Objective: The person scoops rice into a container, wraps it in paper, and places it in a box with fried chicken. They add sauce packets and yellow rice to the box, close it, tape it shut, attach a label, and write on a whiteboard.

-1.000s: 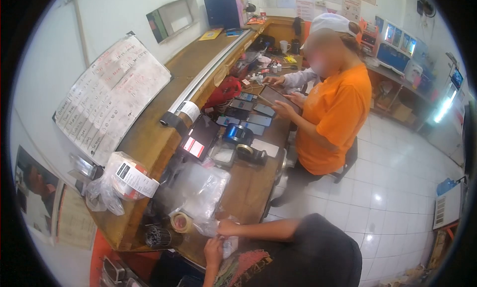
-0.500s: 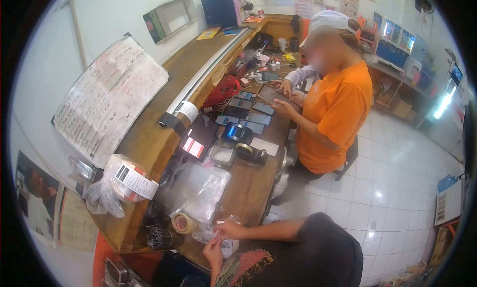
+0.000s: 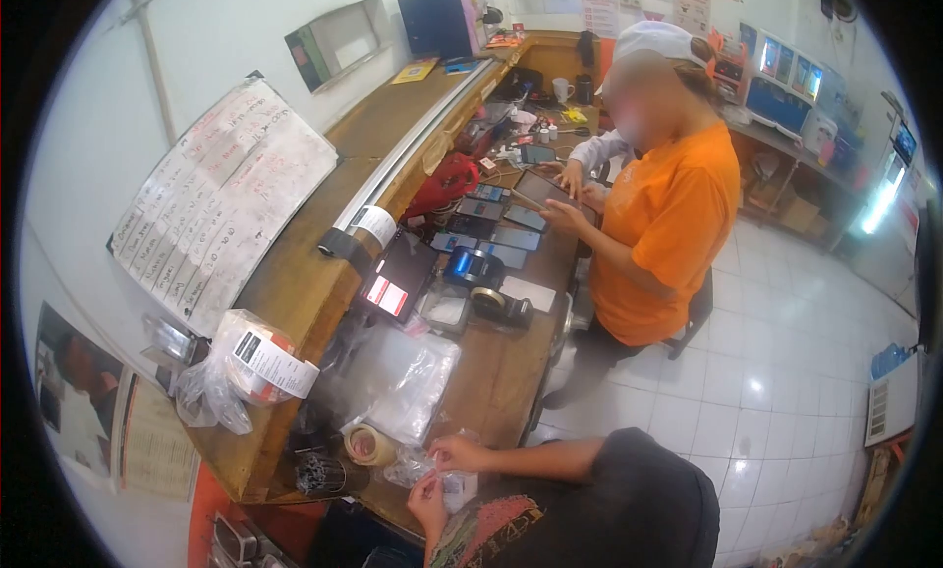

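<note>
At the front end of the wooden counter, my left hand (image 3: 427,501) and my right hand (image 3: 458,455) are close together, fingers closed in a pinch. Between them runs a thin, pinkish plastic strip (image 3: 435,469), small and blurred. Crumpled clear plastic (image 3: 408,466) lies beside my fingertips. Just beyond my hands, partly covered by them, is a small white packet (image 3: 460,489). To the left stands a roll of tan tape (image 3: 368,444), and a stack of clear plastic bags (image 3: 408,376) lies farther up the counter.
A black mesh holder (image 3: 319,473) stands at the counter's near corner. Farther along are a tape dispenser (image 3: 501,306), a blue device (image 3: 471,266) and several phones (image 3: 478,209). A wrapped parcel (image 3: 265,357) sits on the raised ledge. A person in orange (image 3: 678,229) holds a tablet (image 3: 550,193).
The view has shifted slightly. My hands stay pinched together in nearly the same place, and the person in orange still holds the tablet.
</note>
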Demonstrator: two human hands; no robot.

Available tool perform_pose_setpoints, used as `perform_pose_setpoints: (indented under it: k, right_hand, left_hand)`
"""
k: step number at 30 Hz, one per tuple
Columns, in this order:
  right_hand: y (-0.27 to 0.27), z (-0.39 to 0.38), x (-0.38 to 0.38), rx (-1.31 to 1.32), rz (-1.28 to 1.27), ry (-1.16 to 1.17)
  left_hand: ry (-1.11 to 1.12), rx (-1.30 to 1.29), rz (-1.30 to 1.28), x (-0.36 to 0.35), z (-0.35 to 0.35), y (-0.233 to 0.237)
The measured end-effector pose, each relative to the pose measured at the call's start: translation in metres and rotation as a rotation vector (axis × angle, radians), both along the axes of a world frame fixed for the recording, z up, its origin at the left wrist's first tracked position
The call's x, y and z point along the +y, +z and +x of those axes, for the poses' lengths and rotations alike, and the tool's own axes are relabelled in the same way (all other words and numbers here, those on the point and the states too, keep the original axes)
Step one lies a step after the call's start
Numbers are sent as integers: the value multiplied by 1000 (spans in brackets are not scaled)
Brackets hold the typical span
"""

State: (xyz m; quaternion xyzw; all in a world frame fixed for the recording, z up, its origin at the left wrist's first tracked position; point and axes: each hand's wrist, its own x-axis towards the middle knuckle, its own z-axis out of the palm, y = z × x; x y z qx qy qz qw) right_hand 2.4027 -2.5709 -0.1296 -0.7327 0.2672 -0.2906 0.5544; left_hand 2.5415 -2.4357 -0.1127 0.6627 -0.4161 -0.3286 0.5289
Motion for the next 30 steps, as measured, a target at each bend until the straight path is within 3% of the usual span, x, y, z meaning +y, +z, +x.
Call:
perform_pose_setpoints:
  k: [3, 18, 21, 24, 27, 30]
  right_hand:
    - [-13, 4, 1, -40, 19, 3]
    - [-5, 6, 0, -4, 96, 83]
    - [-6, 7, 3, -48, 177, 150]
    - [-6, 8, 3, -69, 210, 192]
    - [-8, 10, 3, -78, 190, 194]
    - [-7, 13, 0, -61, 53, 205]
  left_hand:
    - [63, 100, -24, 1, -3, -4]
    - [9, -14, -5, 0, -5, 7]
    - [46, 6, 73, -1, -4, 4]
    - [58, 143, -19, 1, 1, -16]
    - [15, -71, 16, 0, -5, 7]
    - [-88, -548, -103, -4, -1, 21]
